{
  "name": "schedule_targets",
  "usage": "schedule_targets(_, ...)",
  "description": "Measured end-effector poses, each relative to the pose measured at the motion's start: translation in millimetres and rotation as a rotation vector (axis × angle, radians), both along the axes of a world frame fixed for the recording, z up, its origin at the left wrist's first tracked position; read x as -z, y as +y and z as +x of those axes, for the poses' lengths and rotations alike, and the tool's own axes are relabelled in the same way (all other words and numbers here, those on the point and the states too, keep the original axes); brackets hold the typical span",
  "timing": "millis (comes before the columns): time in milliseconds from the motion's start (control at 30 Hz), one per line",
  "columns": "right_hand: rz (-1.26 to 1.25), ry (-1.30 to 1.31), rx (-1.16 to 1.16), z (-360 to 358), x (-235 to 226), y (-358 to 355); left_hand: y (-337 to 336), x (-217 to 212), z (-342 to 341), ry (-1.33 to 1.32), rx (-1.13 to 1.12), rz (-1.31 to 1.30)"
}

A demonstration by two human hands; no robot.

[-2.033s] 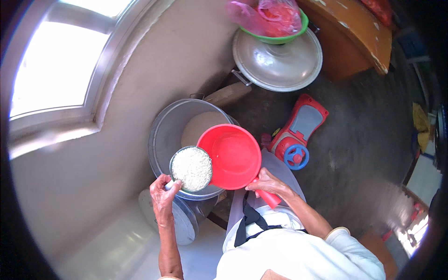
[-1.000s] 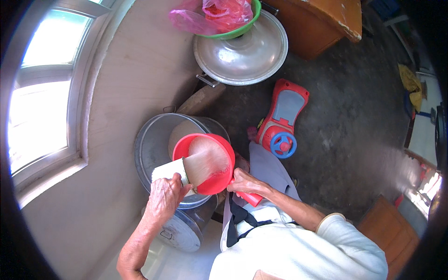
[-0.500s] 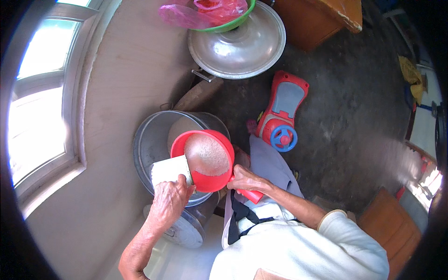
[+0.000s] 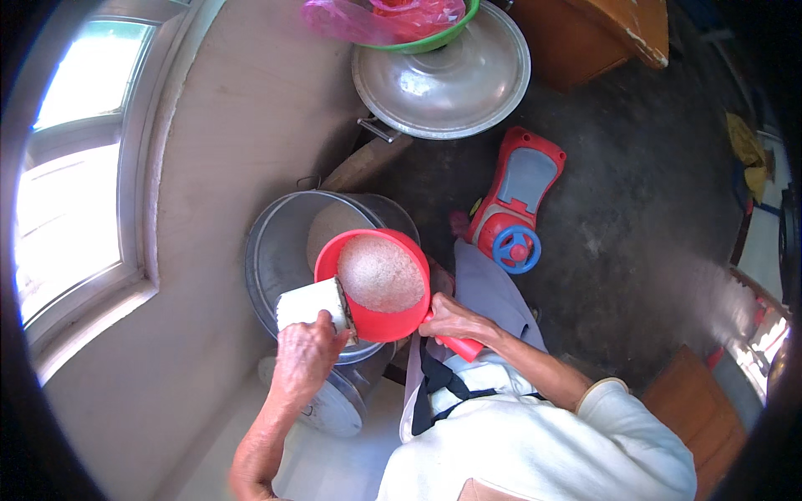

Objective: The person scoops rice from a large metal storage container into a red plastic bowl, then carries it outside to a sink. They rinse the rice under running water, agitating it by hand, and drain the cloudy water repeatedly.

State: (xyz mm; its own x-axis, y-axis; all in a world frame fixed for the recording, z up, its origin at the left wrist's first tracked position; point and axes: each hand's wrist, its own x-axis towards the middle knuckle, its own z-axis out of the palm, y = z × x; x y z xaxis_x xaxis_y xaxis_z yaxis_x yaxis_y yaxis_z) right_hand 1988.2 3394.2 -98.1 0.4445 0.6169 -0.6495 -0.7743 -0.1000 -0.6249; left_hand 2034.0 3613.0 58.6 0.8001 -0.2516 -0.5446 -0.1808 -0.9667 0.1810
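My left hand [image 4: 307, 351] is closed round a white cup [image 4: 307, 304], tipped on its side with its mouth at the left rim of a red dipper [image 4: 391, 324]. Pale grain like rice [image 4: 380, 271] lies in the dipper. My right hand [image 4: 454, 321] grips the dipper's handle near the bowl. Both vessels are held over a round metal bin [image 4: 269, 250]. More pale grain [image 4: 328, 225] shows inside the bin, partly hidden by the dipper.
A pale round lid [image 4: 334, 409] lies near the bin's lower side. Farther off stand a large lidded metal pot [image 4: 443, 92], a green basin [image 4: 434, 40] with pink bags on it, and a red ride-on toy [image 4: 510, 196]. A wall [image 4: 225, 150] runs along the left.
The scene has shifted slightly right in the picture. The cup's mouth edge now shows more, and the grain in the dipper looks a little more spread. Both hands keep their holds.
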Motion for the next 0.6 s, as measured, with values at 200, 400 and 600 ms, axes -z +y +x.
schedule_targets(200, 0.015, 0.015, -0.052, 1, 5, -8, 55, -8, -8, -0.059, -0.908, -0.157)
schedule_targets(400, 0.027, 0.034, -0.053, 3, 7, -6, 111, 35, -33, -0.236, -1.241, -0.474)
schedule_targets(600, 0.031, 0.065, -0.108, 7, -1, -6, 176, 177, -62, -0.179, -1.346, -0.471)
